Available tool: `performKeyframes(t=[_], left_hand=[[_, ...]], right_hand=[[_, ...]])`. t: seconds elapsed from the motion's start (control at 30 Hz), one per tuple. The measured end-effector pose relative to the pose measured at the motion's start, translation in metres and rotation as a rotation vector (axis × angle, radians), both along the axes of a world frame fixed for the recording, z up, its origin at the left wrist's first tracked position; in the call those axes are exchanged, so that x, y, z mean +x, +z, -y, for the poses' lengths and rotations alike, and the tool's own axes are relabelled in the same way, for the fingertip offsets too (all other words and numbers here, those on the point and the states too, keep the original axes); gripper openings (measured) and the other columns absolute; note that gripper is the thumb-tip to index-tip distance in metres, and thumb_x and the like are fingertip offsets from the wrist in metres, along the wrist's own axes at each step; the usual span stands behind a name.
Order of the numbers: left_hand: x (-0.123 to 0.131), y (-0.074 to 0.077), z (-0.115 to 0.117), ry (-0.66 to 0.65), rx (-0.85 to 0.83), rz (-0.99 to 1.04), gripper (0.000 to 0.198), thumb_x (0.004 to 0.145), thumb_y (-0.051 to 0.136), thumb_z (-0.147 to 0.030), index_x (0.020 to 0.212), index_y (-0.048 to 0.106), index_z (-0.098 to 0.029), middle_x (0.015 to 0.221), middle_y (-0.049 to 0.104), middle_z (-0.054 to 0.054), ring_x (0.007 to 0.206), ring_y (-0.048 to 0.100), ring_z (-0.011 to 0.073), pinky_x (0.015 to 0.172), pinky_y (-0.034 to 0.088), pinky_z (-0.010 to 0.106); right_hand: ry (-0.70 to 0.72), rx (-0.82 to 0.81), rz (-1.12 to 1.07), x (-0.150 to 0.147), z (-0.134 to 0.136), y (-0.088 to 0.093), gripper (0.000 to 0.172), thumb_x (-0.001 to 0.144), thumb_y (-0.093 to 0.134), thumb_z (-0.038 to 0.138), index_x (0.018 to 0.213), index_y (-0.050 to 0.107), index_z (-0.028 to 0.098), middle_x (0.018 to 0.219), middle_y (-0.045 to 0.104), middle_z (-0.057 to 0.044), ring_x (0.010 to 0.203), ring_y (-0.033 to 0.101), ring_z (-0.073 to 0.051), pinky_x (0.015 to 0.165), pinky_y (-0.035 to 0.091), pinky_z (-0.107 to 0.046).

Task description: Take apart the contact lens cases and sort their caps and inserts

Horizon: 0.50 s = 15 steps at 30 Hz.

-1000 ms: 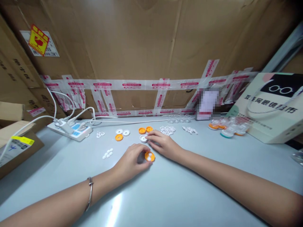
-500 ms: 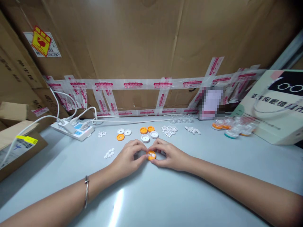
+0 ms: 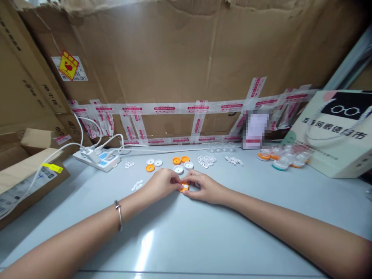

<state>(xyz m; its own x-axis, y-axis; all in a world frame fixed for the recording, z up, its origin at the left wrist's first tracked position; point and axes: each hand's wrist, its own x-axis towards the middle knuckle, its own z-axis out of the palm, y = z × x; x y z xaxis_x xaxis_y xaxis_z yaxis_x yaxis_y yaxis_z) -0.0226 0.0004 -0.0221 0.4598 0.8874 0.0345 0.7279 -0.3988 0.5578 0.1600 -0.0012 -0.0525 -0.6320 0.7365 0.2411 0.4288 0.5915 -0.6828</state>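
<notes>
Both my hands meet at the middle of the pale table over a small orange round cap with a white piece in it. My left hand pinches the cap from the left, fingers curled. My right hand pinches it from the right, fingertips pressed on its top. A metal bangle sits on my left wrist. Just behind the hands lie two white caps and two orange caps.
More white and orange caps and small white discs lie to the left, white clips behind. A power strip with cords sits back left, a cardboard box at far left, assembled pieces and a printed bag at right.
My right hand left the white caps and came onto the orange cap in my left hand; both now pinch it. The view has tilted up a little.
</notes>
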Motion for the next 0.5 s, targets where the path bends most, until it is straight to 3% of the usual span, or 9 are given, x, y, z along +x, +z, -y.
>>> performKeyframes(t=[0.23,0.33,0.5], left_hand=[[0.013,0.009,0.008,-0.100,0.245,-0.356,0.016,0.073,0.053,-0.018,0.066,0.067,-0.017,0.064,0.066,0.005,0.060,0.058,0.0169,0.053,0.038,0.024],[0.016,0.007,0.017,-0.139,0.339,-0.483,0.019,0.076,0.048,-0.014,0.069,0.066,-0.014,0.069,0.065,0.009,0.063,0.060,0.0197,0.056,0.041,0.026],[0.013,-0.003,0.024,-0.223,0.471,-0.525,0.019,0.079,0.046,-0.014,0.070,0.063,-0.013,0.072,0.064,0.011,0.067,0.061,0.0207,0.063,0.045,0.029]], right_hand=[[-0.005,0.062,-0.014,-0.001,0.001,-0.003,0.021,0.072,0.059,0.021,0.092,0.065,0.018,0.078,0.050,-0.002,0.072,0.051,-0.012,0.068,0.043,-0.025],[0.006,0.083,-0.002,0.000,0.002,-0.005,0.022,0.071,0.058,0.019,0.092,0.065,0.016,0.076,0.048,-0.001,0.070,0.049,-0.012,0.066,0.042,-0.024],[0.016,0.125,-0.019,-0.001,0.004,-0.008,0.022,0.071,0.058,0.019,0.091,0.065,0.016,0.073,0.047,-0.001,0.068,0.048,-0.012,0.065,0.042,-0.024]])
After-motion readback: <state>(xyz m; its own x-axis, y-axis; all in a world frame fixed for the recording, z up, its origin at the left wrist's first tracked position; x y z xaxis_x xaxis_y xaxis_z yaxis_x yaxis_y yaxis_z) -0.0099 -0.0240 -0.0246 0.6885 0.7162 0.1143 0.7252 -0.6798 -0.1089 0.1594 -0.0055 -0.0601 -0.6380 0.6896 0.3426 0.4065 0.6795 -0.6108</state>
